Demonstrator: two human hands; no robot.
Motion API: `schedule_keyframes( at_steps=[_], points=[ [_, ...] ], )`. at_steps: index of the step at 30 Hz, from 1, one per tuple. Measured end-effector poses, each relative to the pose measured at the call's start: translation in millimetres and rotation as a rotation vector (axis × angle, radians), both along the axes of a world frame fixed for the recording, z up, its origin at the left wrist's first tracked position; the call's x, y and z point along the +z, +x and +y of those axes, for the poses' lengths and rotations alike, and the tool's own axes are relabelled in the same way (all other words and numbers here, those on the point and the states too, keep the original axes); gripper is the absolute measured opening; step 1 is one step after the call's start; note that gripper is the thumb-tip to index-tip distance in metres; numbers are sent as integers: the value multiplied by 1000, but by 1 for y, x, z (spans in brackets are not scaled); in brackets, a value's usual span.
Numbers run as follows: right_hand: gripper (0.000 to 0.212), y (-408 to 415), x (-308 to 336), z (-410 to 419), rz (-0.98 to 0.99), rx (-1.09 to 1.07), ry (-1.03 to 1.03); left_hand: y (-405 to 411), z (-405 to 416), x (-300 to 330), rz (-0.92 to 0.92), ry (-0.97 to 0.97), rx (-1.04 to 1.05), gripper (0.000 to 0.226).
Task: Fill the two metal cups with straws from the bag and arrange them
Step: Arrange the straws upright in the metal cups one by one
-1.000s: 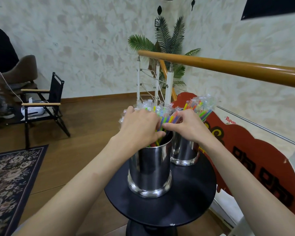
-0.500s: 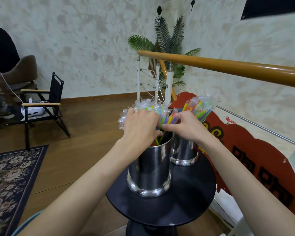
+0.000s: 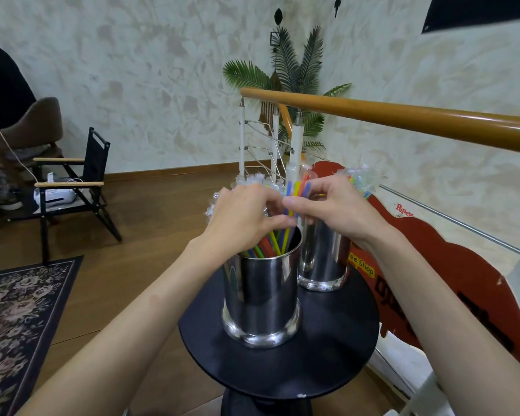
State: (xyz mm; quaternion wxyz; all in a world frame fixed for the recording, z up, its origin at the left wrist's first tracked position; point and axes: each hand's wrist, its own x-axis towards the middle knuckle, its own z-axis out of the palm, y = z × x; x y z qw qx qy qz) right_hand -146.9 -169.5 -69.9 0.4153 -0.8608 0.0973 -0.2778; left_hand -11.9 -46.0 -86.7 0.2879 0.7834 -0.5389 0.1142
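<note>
Both hands have risen a little above the near metal cup (image 3: pixel 261 298). The right hand (image 3: pixel 336 210) now pinches a small cluster of coloured straws (image 3: pixel 296 189) and has drawn them up so their tops stand higher, while the left hand (image 3: pixel 243 217) has spread its fingers looser around the remaining straws.

A coffee shop's upper floor, judging by the red signboard (image 3: pixel 451 283) reading "Shop", the wooden stair handrail (image 3: pixel 403 115), folding chair (image 3: pixel 81 181) and potted palm (image 3: pixel 294 79).

Both hands raised, close together; left hand (image 3: pixel 240 220) fingers curled, right hand (image 3: pixel 335 207) pinching w/ thumb.
</note>
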Motion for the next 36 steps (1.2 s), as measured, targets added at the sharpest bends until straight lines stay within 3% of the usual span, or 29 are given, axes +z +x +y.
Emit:
schedule_keyframes(
  at_steps=[8, 23, 29, 36],
  points=[
    [20, 4, -5, 2, -78, -19, 90, 0, 1, 2, 30, 41, -30, 28],
    [14, -2, -3, -2, -18, 14, 111, 2, 4, 6, 12, 135, -16, 23],
    [10, -3, -4, -4, 25, -9, 12, 0, 6, 8, -5, 164, -21, 24],
    [21, 0, -8, -9, 134, -77, -180, 2, 6, 7, -24, 188, -17, 29]
  ],
)
